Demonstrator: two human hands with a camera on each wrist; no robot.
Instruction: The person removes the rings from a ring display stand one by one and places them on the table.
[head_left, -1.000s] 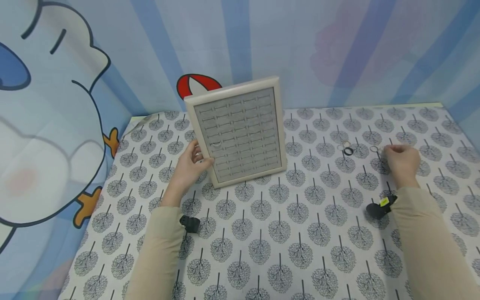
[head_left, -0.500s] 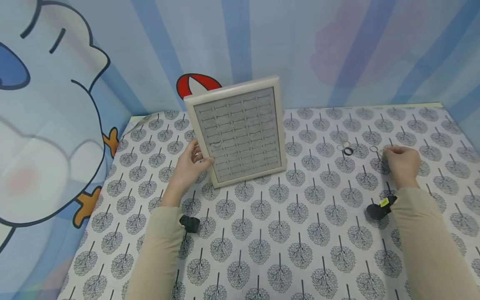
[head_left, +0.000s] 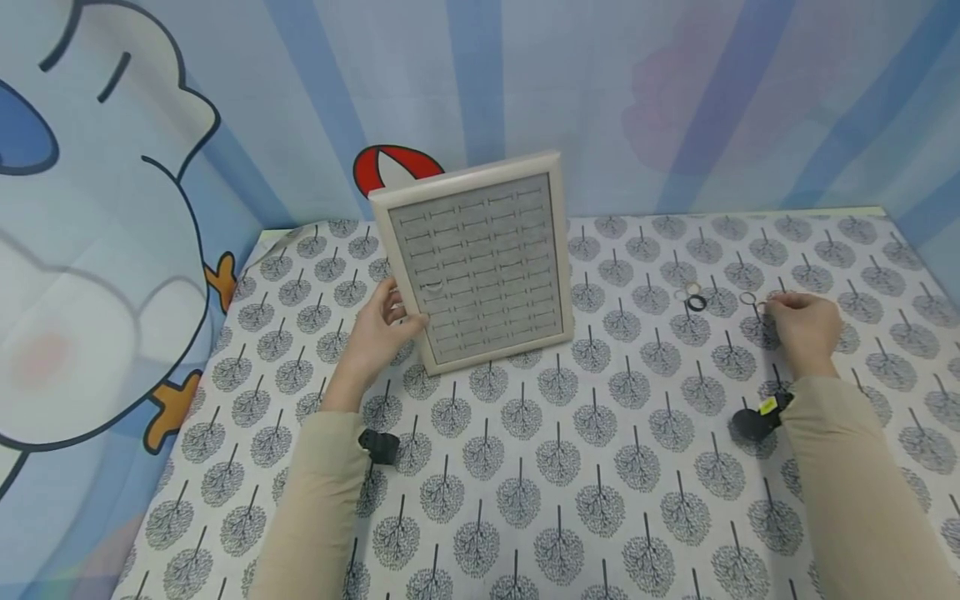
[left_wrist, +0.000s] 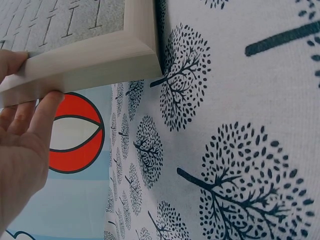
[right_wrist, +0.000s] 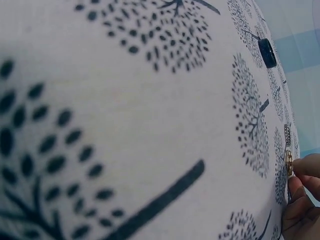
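Observation:
My left hand (head_left: 382, 327) grips the left edge of a ring display board (head_left: 480, 271), thumb on the front and fingers behind. The board has a cream frame and grey padded slots, and it stands tilted on the table. One silver ring (head_left: 432, 288) sits in a slot near its left side. Over on the right, my right hand (head_left: 806, 327) pinches a gold ring (right_wrist: 289, 163) between thumb and fingertips, close to the cloth. Just left of those fingertips lies a silver ring (head_left: 747, 297).
A black ring (head_left: 697, 302) lies farther left, with a gold-toned ring (head_left: 693, 287) and a thin pale ring (head_left: 681, 294) beside it. The table has a white tree-print cloth (head_left: 525, 467). A cartoon-printed blue curtain (head_left: 570, 100) rises behind it.
My right fingertips have shifted slightly, and the ring at them shows more clearly. My left hand and the display board have stayed in place.

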